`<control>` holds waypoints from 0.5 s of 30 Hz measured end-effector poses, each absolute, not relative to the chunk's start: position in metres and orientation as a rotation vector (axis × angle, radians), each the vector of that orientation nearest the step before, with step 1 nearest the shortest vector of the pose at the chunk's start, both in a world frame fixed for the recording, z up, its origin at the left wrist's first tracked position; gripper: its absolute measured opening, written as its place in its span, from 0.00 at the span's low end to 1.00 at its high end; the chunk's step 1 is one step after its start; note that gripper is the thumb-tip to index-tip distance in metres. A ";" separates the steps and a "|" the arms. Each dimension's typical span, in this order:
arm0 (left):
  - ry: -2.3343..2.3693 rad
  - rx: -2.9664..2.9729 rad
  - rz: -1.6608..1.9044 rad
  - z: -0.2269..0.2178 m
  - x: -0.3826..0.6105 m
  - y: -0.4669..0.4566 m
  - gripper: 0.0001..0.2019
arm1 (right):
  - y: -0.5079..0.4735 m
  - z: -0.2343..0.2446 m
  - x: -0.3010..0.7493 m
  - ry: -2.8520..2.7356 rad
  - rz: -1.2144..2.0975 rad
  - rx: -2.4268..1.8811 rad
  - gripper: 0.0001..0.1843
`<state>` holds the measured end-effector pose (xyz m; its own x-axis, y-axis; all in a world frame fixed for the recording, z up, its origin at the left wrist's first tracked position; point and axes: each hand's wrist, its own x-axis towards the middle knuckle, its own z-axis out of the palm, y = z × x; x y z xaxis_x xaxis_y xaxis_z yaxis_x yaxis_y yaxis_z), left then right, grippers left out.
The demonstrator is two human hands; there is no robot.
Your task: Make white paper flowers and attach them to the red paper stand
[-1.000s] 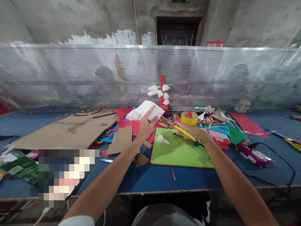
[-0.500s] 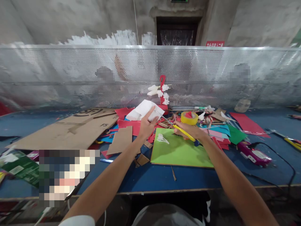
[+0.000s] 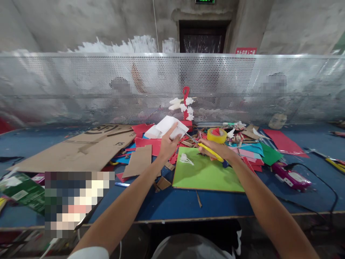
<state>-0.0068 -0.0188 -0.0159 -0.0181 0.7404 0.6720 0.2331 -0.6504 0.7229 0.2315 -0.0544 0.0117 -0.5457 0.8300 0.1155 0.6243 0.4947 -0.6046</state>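
Note:
My left hand [image 3: 170, 141] is closed on a folded sheet of white paper [image 3: 168, 124], holding it up above the heap of scraps. In my right hand [image 3: 212, 148] is a pair of scissors with yellow handles [image 3: 211, 151]; the metal blades reach left to the paper's right edge. Whether the blades are parted is too small to tell. Beneath my right hand lies a light green board [image 3: 207, 174], with a small white paper cutout [image 3: 186, 159] on its upper left. Behind the paper stands a red hooked stem with white paper flowers [image 3: 185, 106].
Flat brown cardboard [image 3: 72, 149] covers the table's left part. Red paper scraps [image 3: 148, 145] and a yellow tape roll [image 3: 217, 135] lie around my hands. At right are a purple device with a cord [image 3: 291, 177] and a red sheet [image 3: 285, 142]. A perforated metal screen [image 3: 151, 86] borders the back.
The white paper has dipped very slightly at its top. My hands and the scissors are otherwise in nearly the same place.

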 end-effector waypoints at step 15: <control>1.021 1.842 1.689 -0.014 -0.008 -0.020 0.29 | -0.049 0.006 0.233 -2.403 0.619 -1.220 0.21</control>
